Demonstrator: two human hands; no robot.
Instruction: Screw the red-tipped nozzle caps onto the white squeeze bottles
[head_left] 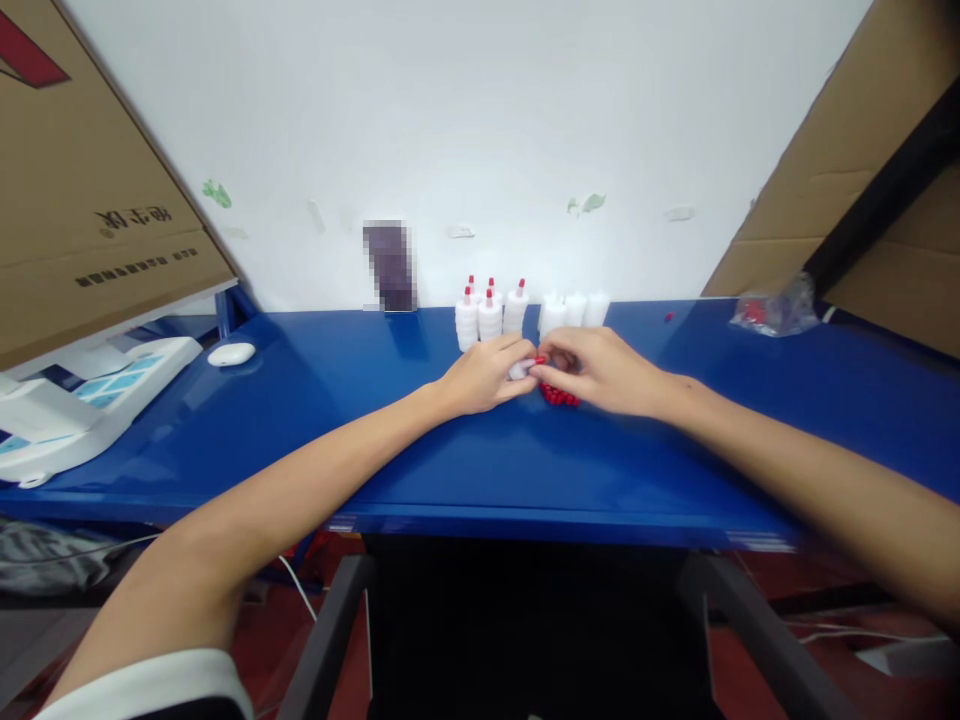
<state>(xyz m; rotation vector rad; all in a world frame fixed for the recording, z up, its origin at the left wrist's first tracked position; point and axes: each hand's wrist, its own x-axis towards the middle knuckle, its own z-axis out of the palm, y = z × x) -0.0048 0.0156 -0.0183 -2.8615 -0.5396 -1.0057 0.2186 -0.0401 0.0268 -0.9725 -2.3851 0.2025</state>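
My left hand is closed round a white nozzle cap, most of which its fingers hide. A small red tip cap sits at the nozzle's narrow end, pinched by the thumb and forefinger of my right hand. Under my right hand lies a pile of red tip caps on the blue table. Behind my left hand stand several white bottles with red tips. A group of white bottles without red tips is upright behind my right hand, partly covered by it.
The blue table meets a white wall. A dark pixelated object leans there. On the left are a white device, a white oval case and a cardboard box. A clear bag with red pieces lies right, near more cardboard.
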